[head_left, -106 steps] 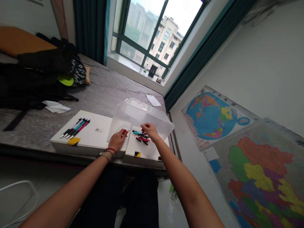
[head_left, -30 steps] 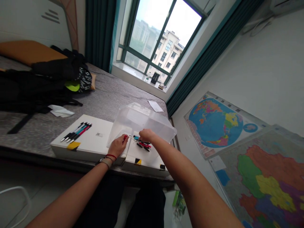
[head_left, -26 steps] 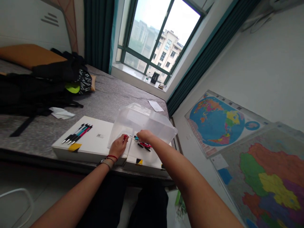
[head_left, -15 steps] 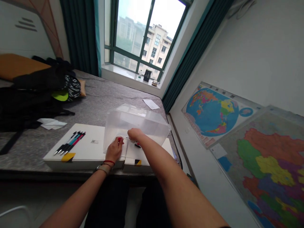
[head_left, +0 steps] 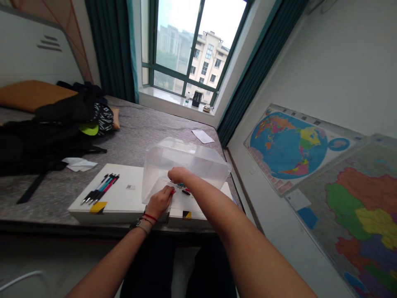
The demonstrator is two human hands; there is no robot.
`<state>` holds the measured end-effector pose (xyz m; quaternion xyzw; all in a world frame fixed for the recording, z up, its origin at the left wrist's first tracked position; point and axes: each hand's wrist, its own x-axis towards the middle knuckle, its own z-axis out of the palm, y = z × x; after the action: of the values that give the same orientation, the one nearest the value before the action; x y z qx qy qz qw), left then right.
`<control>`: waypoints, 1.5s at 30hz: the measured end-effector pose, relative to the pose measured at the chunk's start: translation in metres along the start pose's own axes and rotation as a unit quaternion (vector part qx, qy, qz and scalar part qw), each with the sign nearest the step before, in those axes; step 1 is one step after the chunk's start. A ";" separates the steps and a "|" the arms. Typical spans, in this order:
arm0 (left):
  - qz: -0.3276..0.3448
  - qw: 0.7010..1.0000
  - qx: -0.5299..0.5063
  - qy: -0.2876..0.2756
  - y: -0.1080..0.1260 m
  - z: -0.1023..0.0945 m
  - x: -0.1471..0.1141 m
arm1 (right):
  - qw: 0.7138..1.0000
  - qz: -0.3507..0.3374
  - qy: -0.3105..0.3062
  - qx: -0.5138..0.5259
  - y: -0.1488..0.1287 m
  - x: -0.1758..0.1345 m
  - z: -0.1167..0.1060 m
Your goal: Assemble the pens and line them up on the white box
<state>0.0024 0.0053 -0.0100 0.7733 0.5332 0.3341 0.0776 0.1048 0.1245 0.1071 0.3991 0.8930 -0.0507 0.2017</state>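
Observation:
My left hand [head_left: 160,200] is closed over the white boxes, and a small red piece [head_left: 173,192] shows at its fingertips; its kind is too small to tell. Just above it, my right hand [head_left: 177,174] is curled shut in front of the mouth of a clear plastic bin [head_left: 189,155], which lies tipped on its side. What the right fingers hold, if anything, is hidden. Small dark, red and teal parts [head_left: 185,192] lie on the right white box [head_left: 178,203], partly behind my right forearm. On the left white box [head_left: 124,196], several pens [head_left: 101,188] rest side by side.
A black bag [head_left: 56,132] and a crumpled tissue [head_left: 80,164] lie on the grey marbled surface [head_left: 133,132] to the left. A white paper [head_left: 202,136] is toward the window. The right wall carries maps [head_left: 288,145].
My left hand has shifted slightly right, toward the small parts on the right box. More of those parts now show beside my right forearm. The whole view has moved a little.

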 end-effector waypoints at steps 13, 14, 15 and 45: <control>-0.013 0.988 -0.097 0.120 -0.002 -0.004 0.002 | 0.996 -0.047 0.005 -0.080 -0.002 0.019 -0.012; -0.016 0.987 -0.099 0.123 -0.002 -0.005 0.002 | 0.996 -0.044 0.002 -0.081 -0.002 0.020 -0.011; -0.018 0.987 -0.101 0.125 -0.001 -0.005 0.002 | 0.996 -0.038 -0.001 -0.080 -0.002 0.020 -0.009; -0.064 0.976 -0.118 0.169 -0.002 -0.005 0.008 | 0.963 0.114 0.213 0.120 0.014 -0.048 0.036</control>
<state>-0.0001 0.0121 -0.0038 0.6550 0.5440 0.5152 0.0984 0.1556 0.0916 0.0944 0.5214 0.8511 -0.0478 -0.0381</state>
